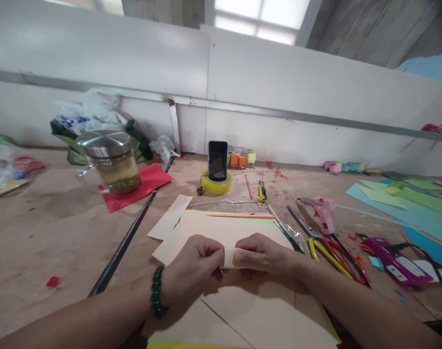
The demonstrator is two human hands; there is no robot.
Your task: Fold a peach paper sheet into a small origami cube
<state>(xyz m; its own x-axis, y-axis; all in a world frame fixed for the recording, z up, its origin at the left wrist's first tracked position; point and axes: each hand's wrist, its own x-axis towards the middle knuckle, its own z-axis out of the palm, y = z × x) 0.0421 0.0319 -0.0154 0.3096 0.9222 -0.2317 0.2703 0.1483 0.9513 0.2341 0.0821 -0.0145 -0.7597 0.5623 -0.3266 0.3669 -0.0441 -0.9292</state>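
A small piece of cream paper (228, 258) is held between my two hands, low in the middle of the view. My left hand (198, 259), with a green bead bracelet (157, 292) at its wrist, pinches the paper's left end. On the right end my right hand (259, 253) presses its thumb against the paper, the other fingers folded behind. Beneath both hands lie cream paper sheets (238, 315), and a stack of colored paper (221, 225) with a cream top sheet is just beyond. A loose cream strip (171, 216) rests at the stack's left.
Right of the hands lie scissors (304, 223), a pink glue gun (324, 213) and a purple glue gun (399, 261). A phone (218, 161) stands in a yellow tape roll (217, 184). The lidded glass mug (115, 167) sits at left on red paper (155, 179).
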